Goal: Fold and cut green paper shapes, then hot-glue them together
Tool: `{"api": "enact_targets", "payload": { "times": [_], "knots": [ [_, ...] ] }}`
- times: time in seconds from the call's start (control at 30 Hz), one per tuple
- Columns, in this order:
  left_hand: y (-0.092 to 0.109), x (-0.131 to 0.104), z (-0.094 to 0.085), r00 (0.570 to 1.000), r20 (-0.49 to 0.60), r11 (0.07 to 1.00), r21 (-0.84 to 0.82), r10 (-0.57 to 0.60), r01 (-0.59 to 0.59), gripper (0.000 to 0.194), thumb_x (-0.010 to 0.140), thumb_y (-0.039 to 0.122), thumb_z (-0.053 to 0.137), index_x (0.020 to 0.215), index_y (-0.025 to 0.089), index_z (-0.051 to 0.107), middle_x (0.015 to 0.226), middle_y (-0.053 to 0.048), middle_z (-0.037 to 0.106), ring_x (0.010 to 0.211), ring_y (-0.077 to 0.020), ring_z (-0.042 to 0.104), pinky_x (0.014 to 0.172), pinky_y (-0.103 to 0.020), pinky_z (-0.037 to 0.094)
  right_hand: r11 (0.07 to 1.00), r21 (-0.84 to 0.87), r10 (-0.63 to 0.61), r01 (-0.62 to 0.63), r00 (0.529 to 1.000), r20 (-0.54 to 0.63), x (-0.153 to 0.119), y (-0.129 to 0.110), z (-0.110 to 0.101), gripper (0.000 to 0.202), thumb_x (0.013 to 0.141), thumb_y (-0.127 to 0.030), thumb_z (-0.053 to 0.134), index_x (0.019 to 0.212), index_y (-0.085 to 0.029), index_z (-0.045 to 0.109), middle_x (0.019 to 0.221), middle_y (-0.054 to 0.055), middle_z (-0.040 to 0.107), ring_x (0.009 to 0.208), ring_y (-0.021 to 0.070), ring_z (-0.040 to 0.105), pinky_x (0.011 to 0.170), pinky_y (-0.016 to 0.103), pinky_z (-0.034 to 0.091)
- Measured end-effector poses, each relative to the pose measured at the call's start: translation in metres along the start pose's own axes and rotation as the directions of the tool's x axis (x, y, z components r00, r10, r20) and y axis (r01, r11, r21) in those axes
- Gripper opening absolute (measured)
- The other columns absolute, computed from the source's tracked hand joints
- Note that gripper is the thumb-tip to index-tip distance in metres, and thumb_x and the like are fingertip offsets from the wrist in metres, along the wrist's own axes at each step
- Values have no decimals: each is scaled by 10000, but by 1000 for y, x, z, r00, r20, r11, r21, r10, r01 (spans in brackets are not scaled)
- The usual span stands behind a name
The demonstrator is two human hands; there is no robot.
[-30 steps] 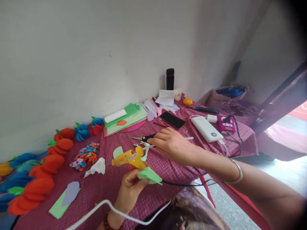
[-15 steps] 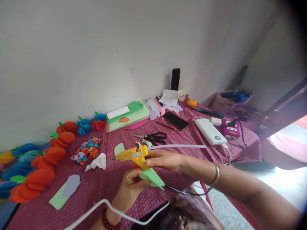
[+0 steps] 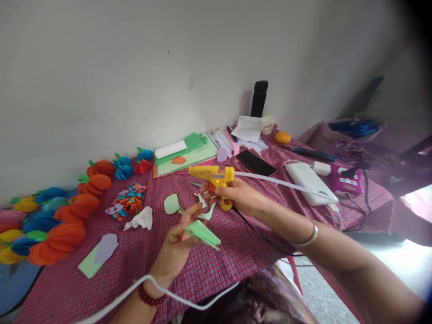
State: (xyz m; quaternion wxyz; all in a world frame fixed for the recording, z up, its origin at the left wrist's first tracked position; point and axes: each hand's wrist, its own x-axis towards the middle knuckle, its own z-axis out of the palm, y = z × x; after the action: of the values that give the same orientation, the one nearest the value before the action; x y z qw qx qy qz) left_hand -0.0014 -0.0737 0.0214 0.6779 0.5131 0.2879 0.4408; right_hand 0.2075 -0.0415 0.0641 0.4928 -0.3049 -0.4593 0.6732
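My right hand (image 3: 241,193) grips a yellow hot glue gun (image 3: 205,172) by its handle, nozzle pointing left. A long whitish glue stick (image 3: 276,180) sticks out of its back. Lower and to the left, my left hand (image 3: 180,238) pinches a folded piece of light green paper (image 3: 203,234). The gun and the paper are apart. Beneath the hands lie a rounded green paper cutout (image 3: 172,204), green scraps (image 3: 206,213) and black scissors, mostly hidden behind my right hand.
Orange paper pumpkins (image 3: 69,236) and others in several colours line the left side. Paper scraps (image 3: 130,200), a crumpled tissue (image 3: 141,219), a phone (image 3: 256,163), a white power bank (image 3: 308,182) and a purple extension socket (image 3: 344,180) lie on the checked cloth (image 3: 135,256).
My right hand has lifted the glue gun up and away from the green paper, now holding it by the handle. My left hand keeps the paper. The camera view has shifted slightly.
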Motion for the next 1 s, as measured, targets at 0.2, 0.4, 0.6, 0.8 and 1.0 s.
{"api": "enact_targets", "payload": {
  "times": [0.2,0.4,0.6,0.8,1.0],
  "knots": [
    [10,12,-34,993,-115,981,-191,3,-26,340,603,295,836,921,235,731,1205,-37,620,1138,-236,542,967,-381,469,981,-195,19,23,977,211,-22,-9,-19,392,802,-502,619,890,-120,632,661,-5,547,514,62,415,453,174,333],
    [23,21,-39,974,4,920,-325,-229,217,257,745,381,708,940,213,698,974,-16,689,789,-176,684,651,-292,580,964,-253,51,81,878,475,-32,-3,-11,480,807,-579,569,988,-139,632,889,64,626,782,136,568,673,231,478],
    [27,19,-31,945,-59,908,-302,-322,290,241,722,392,712,843,185,695,906,-37,699,725,-201,683,550,-297,577,973,-194,-4,123,854,520,-29,7,-7,407,859,-483,557,1070,-140,617,911,63,630,845,138,590,747,238,491],
    [22,14,-38,964,-94,954,-195,-248,227,187,674,260,755,833,184,690,933,-56,677,788,-200,678,572,-257,571,970,-211,0,123,864,503,-29,8,-8,388,859,-470,563,1072,-149,612,903,58,631,851,140,598,756,252,502],
    [20,11,-40,979,-90,982,-65,-183,178,309,525,273,860,749,187,664,990,-70,649,863,-226,662,659,-305,575,962,-223,-25,157,865,501,-28,9,-8,371,865,-464,558,1048,-144,596,888,48,613,823,133,583,727,240,495]
  ]
}}
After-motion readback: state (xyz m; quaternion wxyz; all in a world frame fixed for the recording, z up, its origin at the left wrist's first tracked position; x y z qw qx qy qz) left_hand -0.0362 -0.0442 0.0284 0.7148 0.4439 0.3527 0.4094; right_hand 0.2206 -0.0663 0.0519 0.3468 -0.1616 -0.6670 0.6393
